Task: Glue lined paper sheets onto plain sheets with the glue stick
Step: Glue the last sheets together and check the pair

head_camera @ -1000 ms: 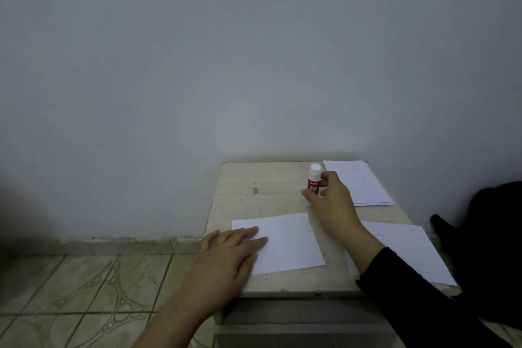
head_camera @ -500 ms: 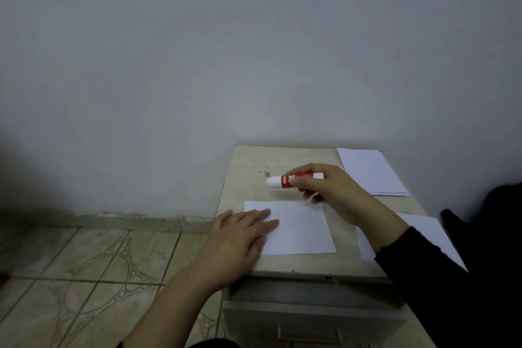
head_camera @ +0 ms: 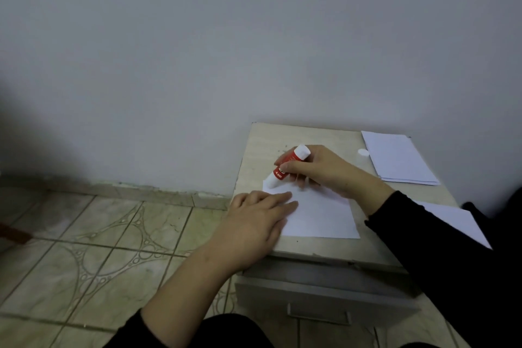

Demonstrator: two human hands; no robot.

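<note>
Beige cabinet against grey wall; tiled floor
Right hand grips glue stick; left hand flat on sheet

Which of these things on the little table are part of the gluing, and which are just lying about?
Part of the job:
glue stick, gripped by the right hand
plain sheet, pressed flat by the left hand
lined stack
sheet near the right edge
white cap

Lying about:
drawer handle
floor tiles
</note>
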